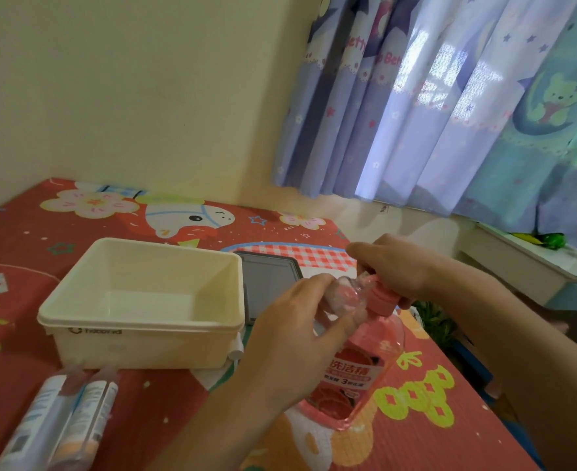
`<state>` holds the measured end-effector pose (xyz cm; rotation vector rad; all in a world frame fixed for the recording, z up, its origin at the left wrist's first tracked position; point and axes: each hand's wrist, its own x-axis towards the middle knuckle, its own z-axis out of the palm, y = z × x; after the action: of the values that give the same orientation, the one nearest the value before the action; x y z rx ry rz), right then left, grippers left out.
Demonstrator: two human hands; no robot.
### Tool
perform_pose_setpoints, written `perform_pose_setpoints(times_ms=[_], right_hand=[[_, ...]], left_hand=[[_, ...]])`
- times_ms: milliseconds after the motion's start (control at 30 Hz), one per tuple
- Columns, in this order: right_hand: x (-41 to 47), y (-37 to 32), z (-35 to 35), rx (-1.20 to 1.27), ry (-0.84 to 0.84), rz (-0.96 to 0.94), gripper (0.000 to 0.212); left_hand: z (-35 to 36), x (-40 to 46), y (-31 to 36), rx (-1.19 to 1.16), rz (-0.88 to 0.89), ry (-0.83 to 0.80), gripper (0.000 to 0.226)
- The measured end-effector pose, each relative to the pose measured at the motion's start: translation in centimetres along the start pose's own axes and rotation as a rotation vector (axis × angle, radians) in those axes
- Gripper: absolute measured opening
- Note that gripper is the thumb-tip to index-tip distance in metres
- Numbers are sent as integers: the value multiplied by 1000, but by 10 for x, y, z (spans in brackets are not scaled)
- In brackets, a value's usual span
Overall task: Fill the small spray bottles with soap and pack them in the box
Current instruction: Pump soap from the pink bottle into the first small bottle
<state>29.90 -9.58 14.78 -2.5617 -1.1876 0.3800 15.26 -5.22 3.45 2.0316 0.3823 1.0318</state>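
Observation:
A pink soap bottle (361, 365) stands tilted on the red mat at centre right. My left hand (290, 338) wraps round its clear upper part. My right hand (395, 266) grips the pink cap (380, 299) at the bottle's top. Two small spray bottles (62, 423) with white labels lie side by side at the lower left. The cream plastic box (144, 324) sits open between them and the wall, with nothing visible inside.
A grey lid (270, 283) lies behind the box on its right. The red patterned mat (450, 419) covers the table, whose right edge drops off near a white desk (531, 263). Curtains hang at the upper right.

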Motion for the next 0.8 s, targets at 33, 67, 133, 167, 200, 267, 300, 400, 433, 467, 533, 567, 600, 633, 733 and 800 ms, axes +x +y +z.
perform_pose_setpoints(times_ms=[33, 67, 133, 167, 200, 267, 300, 400, 433, 467, 533, 567, 600, 633, 733, 800], right_hand=[[-2, -2, -3, -1, -21, 13, 46], [-4, -3, -5, 10, -46, 24, 49], [-5, -4, -10, 35, -77, 36, 53], [-5, -4, -11, 35, -80, 32, 51], [-5, -3, -10, 28, -68, 13, 46], [-3, -3, -5, 44, -21, -15, 39], [-3, -3, -2, 47, -4, -12, 41], [1, -1, 1, 28, 26, -22, 41], [1, -1, 0, 31, 12, -14, 40], [0, -2, -2, 21, -15, -7, 40], [-3, -4, -7, 22, -62, 11, 45], [-4, -4, -9, 38, -73, 26, 49], [-5, -4, -10, 47, -78, 31, 50], [-5, -4, -9, 48, -73, 22, 46], [-3, -2, -1, 60, 2, 6, 36], [-1, -1, 2, 75, 23, 25, 39]], left_hand=[[0, 0, 1, -9, -3, -7, 35], [-1, -1, 2, -24, -6, -12, 34], [-1, -1, 4, -34, 3, -11, 37], [-1, -1, 5, -29, 7, -6, 41], [-1, 0, 5, -25, 9, 2, 43], [1, 0, 2, -14, 13, 14, 40], [1, 0, 0, -8, 12, 14, 36], [1, 0, -1, -19, -10, 8, 32], [2, -1, -1, -20, -13, 7, 33], [1, -1, 0, -22, -15, 6, 33], [1, -1, 2, -30, -12, -5, 36], [1, -1, 3, -35, -13, -10, 39], [2, -1, 4, -38, -14, -9, 43], [2, -1, 4, -38, -13, -1, 44], [4, -1, 1, -3, -18, 14, 38], [4, -2, -1, 10, -24, 16, 35]])
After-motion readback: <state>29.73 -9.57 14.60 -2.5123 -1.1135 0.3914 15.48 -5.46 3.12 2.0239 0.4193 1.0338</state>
